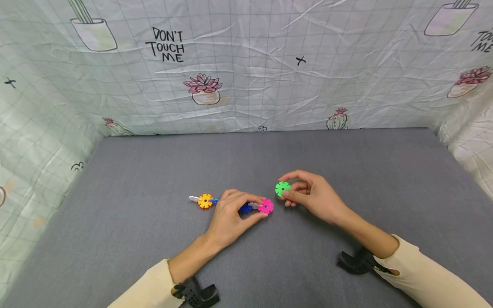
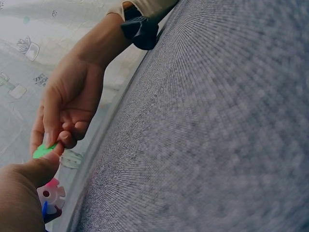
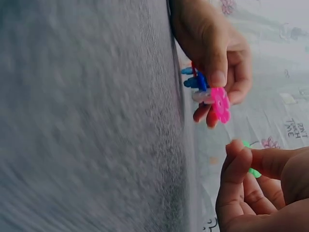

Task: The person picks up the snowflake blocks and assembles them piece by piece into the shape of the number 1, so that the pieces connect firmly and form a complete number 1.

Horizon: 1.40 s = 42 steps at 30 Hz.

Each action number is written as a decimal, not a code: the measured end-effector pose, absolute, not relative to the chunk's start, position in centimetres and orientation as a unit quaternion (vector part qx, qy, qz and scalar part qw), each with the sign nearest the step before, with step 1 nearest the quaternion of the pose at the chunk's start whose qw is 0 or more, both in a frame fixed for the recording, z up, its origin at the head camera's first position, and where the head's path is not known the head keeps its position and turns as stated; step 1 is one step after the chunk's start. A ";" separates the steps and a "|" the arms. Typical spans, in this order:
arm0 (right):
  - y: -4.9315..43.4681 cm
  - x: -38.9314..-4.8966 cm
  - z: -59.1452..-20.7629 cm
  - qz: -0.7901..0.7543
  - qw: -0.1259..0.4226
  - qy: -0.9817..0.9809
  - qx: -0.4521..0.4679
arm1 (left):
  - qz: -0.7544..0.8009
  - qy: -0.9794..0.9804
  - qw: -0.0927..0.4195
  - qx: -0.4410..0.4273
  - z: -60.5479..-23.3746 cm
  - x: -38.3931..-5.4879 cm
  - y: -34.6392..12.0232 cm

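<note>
My left hand pinches a pink notched disc, the right end of a chain of interlocking plastic discs. Beside the pink one sit a whitish disc and a blue disc. The chain runs behind the left hand to an orange-yellow disc and a white disc at its left end; the middle is partly hidden by that hand. Between thumb and fingers, my right hand holds a single green disc, up and to the right of the pink disc and apart from it.
Grey cloth covers the tabletop. Behind it and along both sides hangs a pale printed sheet. Black wrist devices, one on the left and one on the right, sit below the sleeves.
</note>
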State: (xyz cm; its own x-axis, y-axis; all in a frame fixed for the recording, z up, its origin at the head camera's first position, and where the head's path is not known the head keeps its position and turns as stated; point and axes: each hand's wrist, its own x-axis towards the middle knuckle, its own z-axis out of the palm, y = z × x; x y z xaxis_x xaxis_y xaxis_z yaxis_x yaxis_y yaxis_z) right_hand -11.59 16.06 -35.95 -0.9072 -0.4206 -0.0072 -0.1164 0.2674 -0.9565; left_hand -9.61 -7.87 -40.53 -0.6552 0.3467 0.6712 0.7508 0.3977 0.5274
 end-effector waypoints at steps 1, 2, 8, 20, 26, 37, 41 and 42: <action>16.1 -11.4 -36.0 -0.576 0.130 0.788 -0.174 | -0.430 -0.801 0.236 -0.343 -40.5 -9.6 -7.9; 16.1 -11.3 -36.0 -0.574 0.131 0.789 -0.176 | -0.431 -0.801 0.235 -0.343 -40.5 -9.6 -7.8; 16.0 -10.3 -36.2 -0.566 0.129 0.792 -0.190 | -0.433 -0.800 0.233 -0.344 -40.5 -9.7 -7.8; 15.4 -9.2 -36.9 -0.518 0.058 0.813 -0.258 | -0.433 -0.797 0.240 -0.345 -40.6 -9.7 -7.8; 15.2 -9.0 -37.2 -0.478 0.003 0.824 -0.303 | -0.432 -0.797 0.242 -0.346 -40.7 -9.6 -7.8; 14.7 -8.8 -38.2 -0.482 -0.062 0.801 -0.350 | -0.434 -0.795 0.246 -0.345 -40.8 -9.7 -7.9; 14.6 -8.8 -38.6 -0.488 -0.072 0.793 -0.357 | -0.440 -0.793 0.244 -0.342 -40.8 -9.7 -7.9; 14.6 -8.8 -38.7 -0.490 -0.076 0.789 -0.361 | -0.443 -0.793 0.243 -0.341 -40.8 -9.7 -7.9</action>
State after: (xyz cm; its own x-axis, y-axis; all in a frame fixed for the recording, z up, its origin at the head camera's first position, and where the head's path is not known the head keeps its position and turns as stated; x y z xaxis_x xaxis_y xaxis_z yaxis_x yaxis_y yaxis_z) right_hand -8.84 14.55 -38.72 -0.7271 -0.4959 0.4748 -0.6453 0.2576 -0.7191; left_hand -9.71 -7.88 -40.78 -0.6491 0.3251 0.6877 0.7560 0.3758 0.5359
